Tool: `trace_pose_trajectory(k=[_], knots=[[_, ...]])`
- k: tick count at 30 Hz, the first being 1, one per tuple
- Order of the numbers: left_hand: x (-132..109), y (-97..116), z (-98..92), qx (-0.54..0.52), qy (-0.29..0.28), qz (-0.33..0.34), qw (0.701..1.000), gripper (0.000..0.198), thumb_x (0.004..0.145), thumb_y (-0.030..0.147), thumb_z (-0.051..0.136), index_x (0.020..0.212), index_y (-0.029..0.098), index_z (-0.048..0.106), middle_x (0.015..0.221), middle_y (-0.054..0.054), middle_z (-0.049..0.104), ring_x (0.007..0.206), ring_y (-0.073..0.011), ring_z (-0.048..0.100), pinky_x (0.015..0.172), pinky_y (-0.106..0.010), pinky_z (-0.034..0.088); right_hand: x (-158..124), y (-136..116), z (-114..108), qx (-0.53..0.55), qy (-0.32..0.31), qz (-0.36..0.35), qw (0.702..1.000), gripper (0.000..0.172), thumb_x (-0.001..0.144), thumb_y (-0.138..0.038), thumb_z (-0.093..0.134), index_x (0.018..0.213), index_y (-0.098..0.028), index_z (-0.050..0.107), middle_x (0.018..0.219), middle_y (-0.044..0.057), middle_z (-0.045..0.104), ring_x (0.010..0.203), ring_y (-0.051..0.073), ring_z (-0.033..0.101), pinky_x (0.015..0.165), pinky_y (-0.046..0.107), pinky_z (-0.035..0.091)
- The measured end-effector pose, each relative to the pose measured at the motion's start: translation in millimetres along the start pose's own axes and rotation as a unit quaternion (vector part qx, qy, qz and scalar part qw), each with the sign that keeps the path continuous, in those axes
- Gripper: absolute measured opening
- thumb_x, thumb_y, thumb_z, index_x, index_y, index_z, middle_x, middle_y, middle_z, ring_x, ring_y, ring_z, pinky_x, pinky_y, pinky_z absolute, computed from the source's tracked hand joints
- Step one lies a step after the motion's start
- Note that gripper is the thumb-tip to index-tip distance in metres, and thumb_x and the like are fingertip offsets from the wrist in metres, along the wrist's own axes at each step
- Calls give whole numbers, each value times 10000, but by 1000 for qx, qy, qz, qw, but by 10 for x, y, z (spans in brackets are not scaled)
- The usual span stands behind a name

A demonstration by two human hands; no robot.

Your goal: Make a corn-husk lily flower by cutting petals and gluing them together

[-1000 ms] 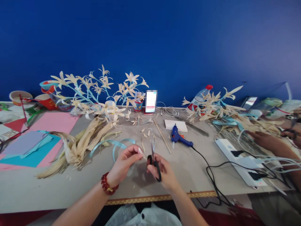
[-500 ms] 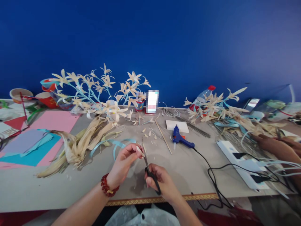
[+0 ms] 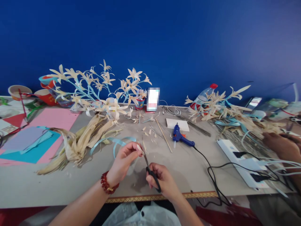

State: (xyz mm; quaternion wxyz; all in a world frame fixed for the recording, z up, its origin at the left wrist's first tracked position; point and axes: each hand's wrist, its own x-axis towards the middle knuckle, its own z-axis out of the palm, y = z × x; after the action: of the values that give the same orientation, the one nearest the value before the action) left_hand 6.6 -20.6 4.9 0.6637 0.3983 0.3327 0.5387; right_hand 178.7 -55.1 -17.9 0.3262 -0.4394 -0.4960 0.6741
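Note:
My left hand [image 3: 123, 161], with a red beaded bracelet on its wrist, is closed in a pinch on a small pale piece of corn husk [image 3: 139, 148]. Black-handled scissors [image 3: 155, 181] are in my right hand [image 3: 164, 183], its fingers wrapped around the grips. The blades point up and away, right beside the husk piece at my left fingertips. Whether they touch it I cannot tell. Beyond the hands, small husk scraps [image 3: 147, 133] lie scattered on the grey table [image 3: 192, 175]. A light blue ribbon [image 3: 115, 141] curls just behind my left hand.
Dried corn husks [image 3: 72, 144] and coloured paper [image 3: 56, 121] lie left. Husk flowers [image 3: 105, 80] stand behind. A blue glue gun [image 3: 180, 136], its cord running to a power strip [image 3: 237, 161], lies right. Another person's hand [image 3: 277, 144] is at the far right.
The husk piece shows less beyond my left fingertips and the scissor blades sit closer to them. The other person's hand has shifted slightly right. The view has tilted a little.

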Motion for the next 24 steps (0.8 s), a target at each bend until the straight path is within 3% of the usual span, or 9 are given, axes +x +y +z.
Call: trace_pose_trajectory(k=[13,24], knots=[[-6,5,-33,50,-8,6,999,84,843,200,606,766,180,581,802,-14,596,772,-139,510,748,-256,374,6,110,-79,-9,26,15,999,541,612,-547,796,570,-205,379,446,-98,393,365,44,355,369,173,252],[-17,14,-36,209,-51,43,976,206,867,288,548,701,168,522,713,-8,494,663,-131,424,620,-256,326,-46,51,-130,-18,-31,13,999,563,599,-663,740,634,-185,446,522,-68,465,429,58,432,418,172,294]])
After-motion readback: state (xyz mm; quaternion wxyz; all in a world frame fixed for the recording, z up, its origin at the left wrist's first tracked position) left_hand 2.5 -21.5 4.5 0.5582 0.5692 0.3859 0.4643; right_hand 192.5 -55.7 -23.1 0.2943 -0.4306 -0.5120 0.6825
